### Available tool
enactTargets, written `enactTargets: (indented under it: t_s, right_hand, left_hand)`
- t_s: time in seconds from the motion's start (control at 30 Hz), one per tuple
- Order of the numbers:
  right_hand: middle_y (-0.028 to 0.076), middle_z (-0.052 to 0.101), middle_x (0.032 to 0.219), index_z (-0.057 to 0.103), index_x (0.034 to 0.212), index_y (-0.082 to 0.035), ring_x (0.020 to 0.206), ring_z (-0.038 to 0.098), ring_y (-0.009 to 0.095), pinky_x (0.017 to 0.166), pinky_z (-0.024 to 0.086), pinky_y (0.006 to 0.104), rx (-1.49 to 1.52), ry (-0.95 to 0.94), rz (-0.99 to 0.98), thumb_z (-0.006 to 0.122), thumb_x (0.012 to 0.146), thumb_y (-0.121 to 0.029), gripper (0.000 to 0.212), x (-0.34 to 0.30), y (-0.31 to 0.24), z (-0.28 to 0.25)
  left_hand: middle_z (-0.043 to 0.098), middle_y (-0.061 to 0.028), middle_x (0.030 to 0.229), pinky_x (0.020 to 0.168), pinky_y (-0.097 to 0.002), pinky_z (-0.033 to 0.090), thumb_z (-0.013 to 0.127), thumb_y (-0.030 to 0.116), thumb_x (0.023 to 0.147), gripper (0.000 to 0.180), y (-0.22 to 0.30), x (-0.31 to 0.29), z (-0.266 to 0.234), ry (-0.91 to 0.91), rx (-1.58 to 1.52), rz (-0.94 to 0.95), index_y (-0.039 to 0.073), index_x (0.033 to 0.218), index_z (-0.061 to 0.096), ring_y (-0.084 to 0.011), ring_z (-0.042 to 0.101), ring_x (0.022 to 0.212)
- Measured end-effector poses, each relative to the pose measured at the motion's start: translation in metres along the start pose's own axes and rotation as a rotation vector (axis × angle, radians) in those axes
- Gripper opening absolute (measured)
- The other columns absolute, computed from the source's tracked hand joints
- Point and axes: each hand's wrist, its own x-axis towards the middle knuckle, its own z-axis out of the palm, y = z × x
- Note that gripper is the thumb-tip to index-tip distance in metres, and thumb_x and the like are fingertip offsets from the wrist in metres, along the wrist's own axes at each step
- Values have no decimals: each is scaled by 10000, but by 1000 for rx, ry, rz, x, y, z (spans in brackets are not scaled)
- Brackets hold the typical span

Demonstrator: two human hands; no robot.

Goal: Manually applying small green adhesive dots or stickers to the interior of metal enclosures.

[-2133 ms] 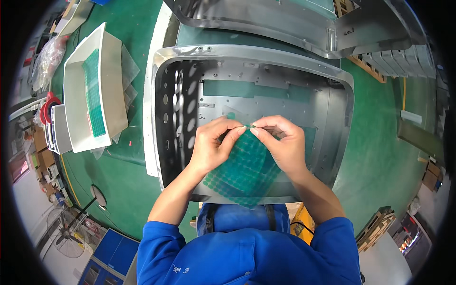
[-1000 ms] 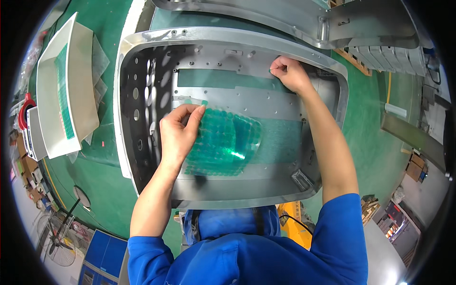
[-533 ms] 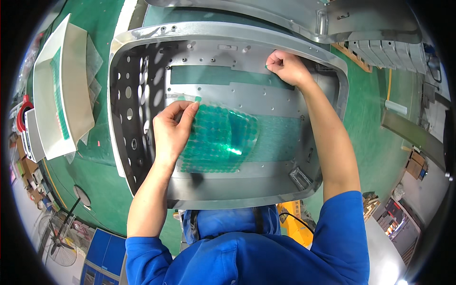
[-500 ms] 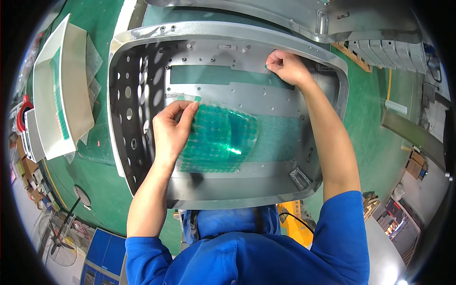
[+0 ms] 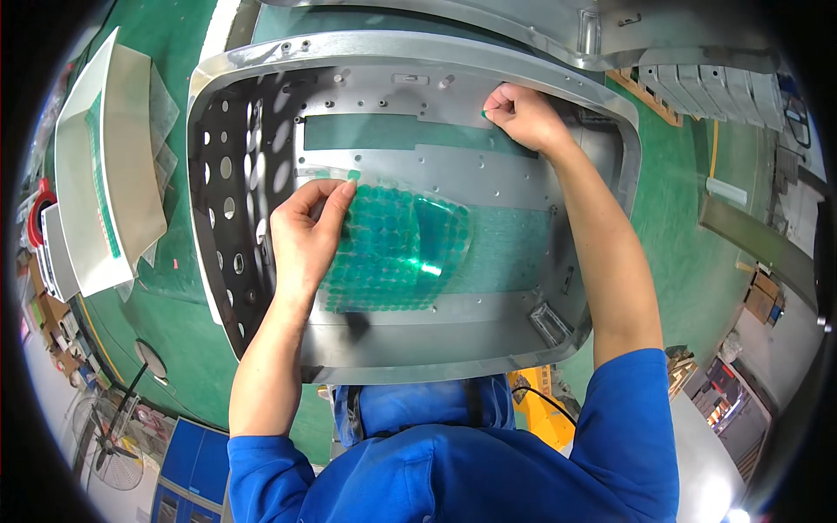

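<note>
A large grey metal housing point(image 5: 418, 50) lies in front of me, with rectangular cutouts, small studs and holes in its floor. My left hand point(image 5: 305, 235) pinches the upper left edge of a clear sheet of green round stickers point(image 5: 379, 253), which hangs over the middle of the housing. Up at the far right, my right hand point(image 5: 530, 122) has its thumb and forefinger closed on a small green sticker point(image 5: 485, 114). Those fingertips are close to the housing's far inner surface, right of the studs; whether they touch it I cannot tell.
Perforated dark metal point(image 5: 228, 174) forms the housing's left side. Beyond the far rim is another grey metal shell point(image 5: 523, 22). A white trough-shaped part point(image 5: 135, 166) stands on the left, and stacked grey metal parts point(image 5: 711, 91) at far right. Below the near rim shows yellow equipment point(image 5: 545, 418).
The housing and both hands appear slightly farther left and up in the view. Both hands keep their grips, and the green sticker at my right fingertips shows more plainly.
</note>
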Motion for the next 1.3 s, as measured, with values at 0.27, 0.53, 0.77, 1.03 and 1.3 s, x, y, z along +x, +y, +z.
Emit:
enactTargets:
  t_s: [0.27,0.53,0.77,1.03,1.3]
  right_hand:
    - [47,561,709,575,806,-16,671,521,136,645,428,263,-26,22,-9,575,716,-126,142,1,2,2]
    - [68,577,728,580,794,-12,680,546,149,647,440,270,-63,43,-22,576,717,-129,140,-1,0,3]
    - [110,545,834,577,812,-35,764,555,271,661,453,346,-334,359,-243,525,697,-50,127,-21,-3,21]
    - [134,498,873,517,1066,-5,804,510,292,705,433,357,-421,449,-332,486,653,14,414,-52,-9,37]
    - [134,479,959,353,1196,53,875,471,275,770,392,348,-568,342,-80,460,713,-50,505,-65,-24,70]
  left_hand:
    - [574,10,704,572,-173,372,625,191,775,194,0,0,2,4,-4,-12,0,808,615,-39,475,644]
    - [569,13,698,557,-170,368,622,194,777,193,1,-1,2,-3,-17,-24,3,808,615,-36,471,634]
    - [568,17,692,556,-161,360,617,188,780,188,4,-2,2,-11,-30,-37,2,805,613,-29,470,630]
    - [563,21,680,538,-161,357,608,186,788,188,7,-3,1,-20,-14,-18,-2,803,610,-25,465,608]
    - [544,23,670,538,-156,354,585,164,806,175,17,-24,-20,-44,-33,17,-10,791,579,-22,449,612]
